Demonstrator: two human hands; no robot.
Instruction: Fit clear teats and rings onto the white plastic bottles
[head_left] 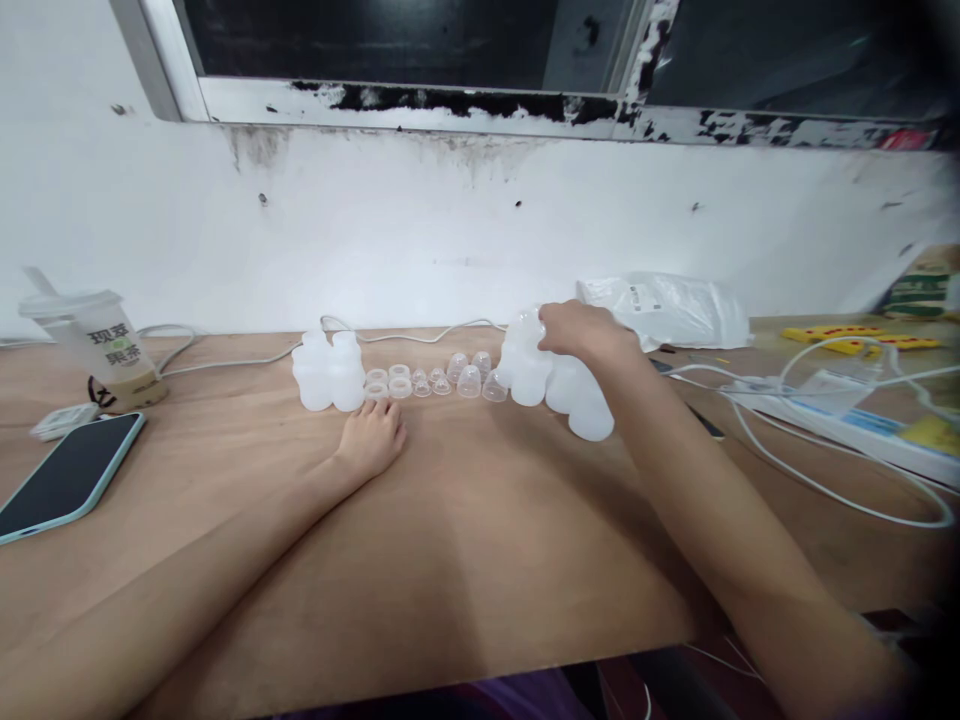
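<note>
My left hand [373,437] rests on the wooden table with its fingers curled in and nothing visible in them. Just beyond its knuckles sit several clear plastic rings [400,386], and left of those a cluster of milky plastic bottles [328,375] stands upright. Small clear nipple-shaped pieces [431,382] and larger clear domed caps [469,380] continue the row to the right. My right hand [581,330] is closed at the top of a milky bottle [527,375] in the right group; its fingertips are partly hidden. More milky bottles [591,412] sit beneath my right forearm, some seemingly tilted.
A drink cup with a straw [105,345] and a phone [71,475] are at left. Behind my right hand lies a white plastic bag [667,310]. White cables [817,480] and a yellow strip [855,340] lie at right. A wall [390,240] bounds the table's back.
</note>
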